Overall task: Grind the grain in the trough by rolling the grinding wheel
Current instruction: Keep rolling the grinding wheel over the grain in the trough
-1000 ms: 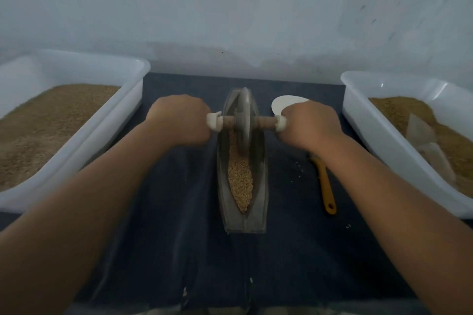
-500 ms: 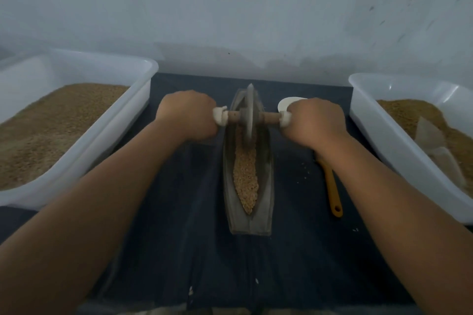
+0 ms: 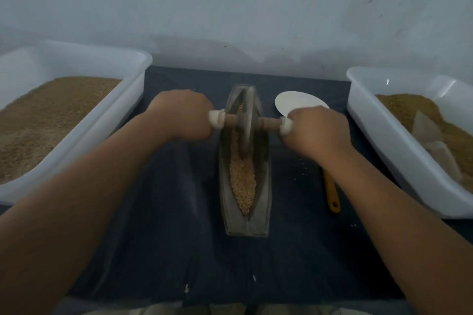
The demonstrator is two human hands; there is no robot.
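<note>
Boat-shaped trough (image 3: 246, 224) lies lengthwise on the dark worktop (image 3: 163, 243), between a left tub (image 3: 116, 120) and a right tub (image 3: 384, 135), both white and holding brown meal. The grinding wheel (image 3: 247, 123) stands upright in the trough's far half, its rim in the grain (image 3: 243, 181). Left hand (image 3: 181, 115) and right hand (image 3: 317, 130) each hold one end of the wooden axle (image 3: 266, 123), each grip closed fully round it. A yellow-handled scoop (image 3: 332, 192) lies just right of the trough.
</note>
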